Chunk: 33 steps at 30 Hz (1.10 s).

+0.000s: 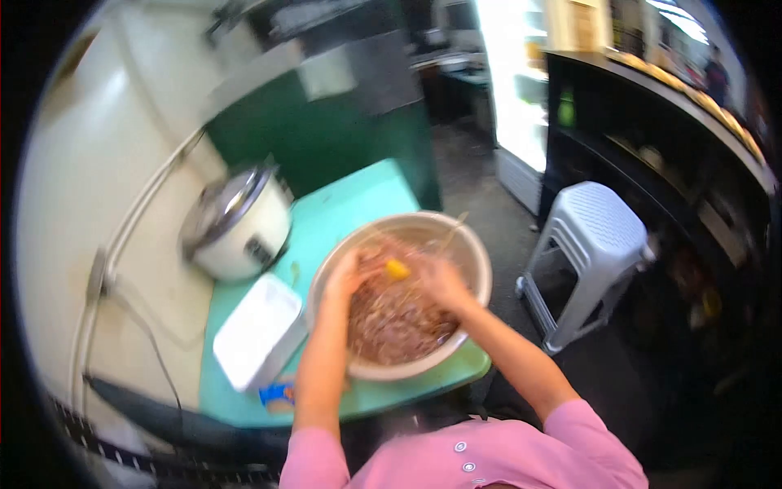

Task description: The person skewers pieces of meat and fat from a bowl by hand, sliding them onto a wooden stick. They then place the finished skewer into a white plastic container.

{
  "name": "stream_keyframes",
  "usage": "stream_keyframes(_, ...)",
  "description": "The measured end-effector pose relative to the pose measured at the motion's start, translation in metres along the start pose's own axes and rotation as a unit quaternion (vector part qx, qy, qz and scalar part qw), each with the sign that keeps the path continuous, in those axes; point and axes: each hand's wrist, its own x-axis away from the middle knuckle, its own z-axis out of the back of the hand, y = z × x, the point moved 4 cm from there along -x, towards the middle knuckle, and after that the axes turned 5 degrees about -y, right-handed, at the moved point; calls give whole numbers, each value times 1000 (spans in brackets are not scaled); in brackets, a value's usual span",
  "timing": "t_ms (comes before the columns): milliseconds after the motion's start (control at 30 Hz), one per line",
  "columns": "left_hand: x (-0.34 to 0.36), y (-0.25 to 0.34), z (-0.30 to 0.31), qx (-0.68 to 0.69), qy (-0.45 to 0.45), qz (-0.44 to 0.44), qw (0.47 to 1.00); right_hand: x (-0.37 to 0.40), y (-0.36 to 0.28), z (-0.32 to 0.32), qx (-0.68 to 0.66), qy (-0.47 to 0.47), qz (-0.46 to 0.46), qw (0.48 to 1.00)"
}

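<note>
A wide beige basin (481, 253) holds a heap of wet, reddish-brown strips that look like raw sliced meat (395, 326). Both my hands are inside it, touching the strips. On the left side of the heap is my left hand (347, 275); my right hand (441, 282) is across from it, near the right inner wall. A small bright yellow piece (397, 270) lies between them on top of the meat. Blur and the meat hide my fingers, so their grip does not show. A thin, light stick-like thing (453, 231) leans by the basin's far right rim.
The basin stands on a turquoise table (350, 196). Left of it are a white rectangular tub (259, 330), a blue-and-orange packet (278, 394) and a rice cooker (240, 224) against the wall. A grey plastic stool (590, 236) stands on the floor at right, before dark shelving (652, 179).
</note>
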Motion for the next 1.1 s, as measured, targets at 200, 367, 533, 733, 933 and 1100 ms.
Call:
stream_keyframes(200,18,-6,-12,121,-43,-76,989,-2,-11,4,79,-59,7,995)
stream_keyframes(367,10,-10,-3,197,-4,-89,976,-2,-11,1,55,-47,27,997)
stream_keyframes(533,12,-6,8,60,18,-100,993,-3,-4,0,90,-69,26,993)
stream_keyframes(733,23,8,7,-72,42,-136,987,-1,-11,0,75,-55,28,995)
stream_keyframes(933,24,7,4,-130,-7,-130,983,-3,9,-3,57,-79,7,995)
stream_keyframes(1100,22,7,5,120,4,-123,985,-2,7,-5,74,-93,9,993)
